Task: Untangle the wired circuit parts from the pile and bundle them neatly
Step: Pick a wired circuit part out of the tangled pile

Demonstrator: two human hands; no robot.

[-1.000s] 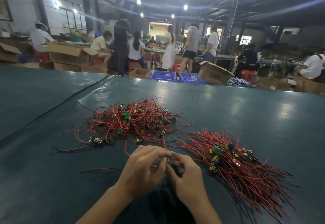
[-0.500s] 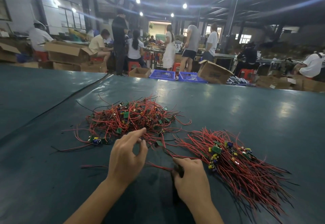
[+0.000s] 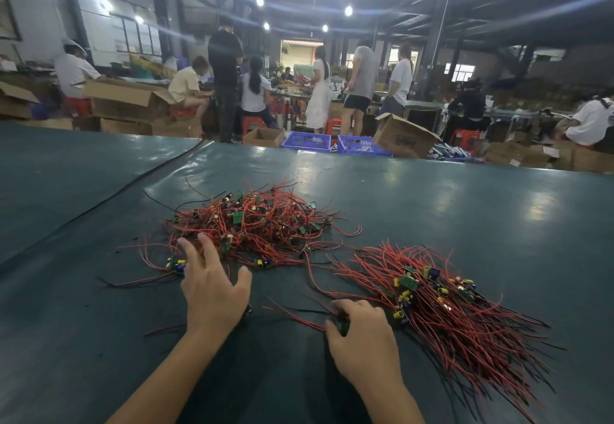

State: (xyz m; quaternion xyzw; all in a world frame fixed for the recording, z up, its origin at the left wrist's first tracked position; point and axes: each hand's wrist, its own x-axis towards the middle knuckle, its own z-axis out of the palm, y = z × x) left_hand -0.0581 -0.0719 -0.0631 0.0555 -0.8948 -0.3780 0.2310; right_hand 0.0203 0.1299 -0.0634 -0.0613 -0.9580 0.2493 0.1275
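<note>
- Left hand: open, fingers spread and straight, tips at near edge of tangled pile; can't tell if touching.
- Right hand: curled, pinching one circuit part, a small green board; its red and black wires trail left across the table.
- Sorted bundle: just right of right hand, wires roughly aligned, boards clustered at far end.
- Tangled pile sits at table centre, apart from the bundle.
- Beyond table edge: blue crates, cardboard box, people standing and seated.

2 hands, 2 wire piles, 2 blue crates
</note>
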